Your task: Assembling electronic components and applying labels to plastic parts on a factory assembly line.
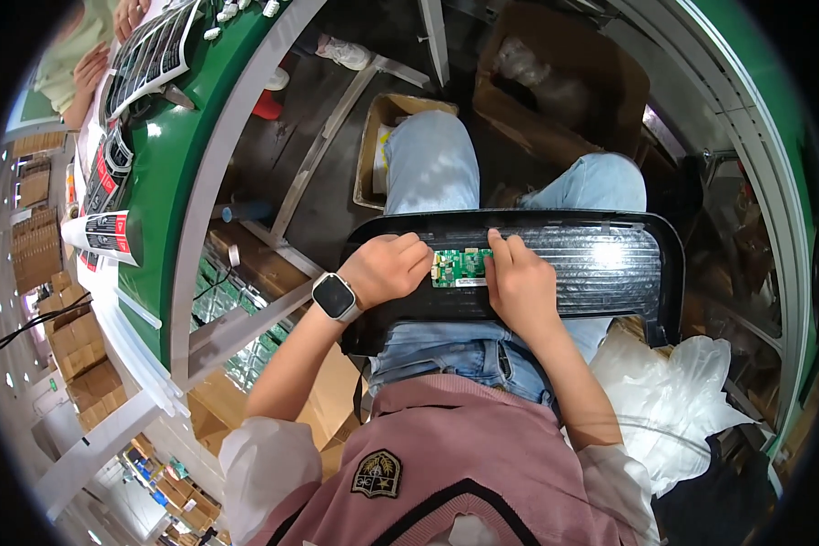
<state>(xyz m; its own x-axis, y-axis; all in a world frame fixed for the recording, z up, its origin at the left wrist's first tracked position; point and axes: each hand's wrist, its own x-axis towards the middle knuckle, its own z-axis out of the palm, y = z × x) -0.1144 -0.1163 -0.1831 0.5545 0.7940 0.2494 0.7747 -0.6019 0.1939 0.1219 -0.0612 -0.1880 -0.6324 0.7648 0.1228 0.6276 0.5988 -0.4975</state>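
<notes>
A long black plastic housing (601,305) with a raised rim and a ribbed, shiny inner face lies across my lap. Inside it, left of the middle, sits a small green circuit board (464,264) with pale connectors along its left end. My left hand (389,270), wearing a watch on its wrist, is closed, with curled fingertips at the board's left end; whatever they pinch is hidden. My right hand (521,284) grips the board's right end, its thumb along the near side and its index finger stretched toward the housing's far rim.
At left, a green table (168,173) carries printed label sheets (155,59); another person's hands (89,68) are beside it. An open carton (369,155) stands by my left knee, a larger brown bin (555,100) beyond. White plastic bags (669,409) lie at right.
</notes>
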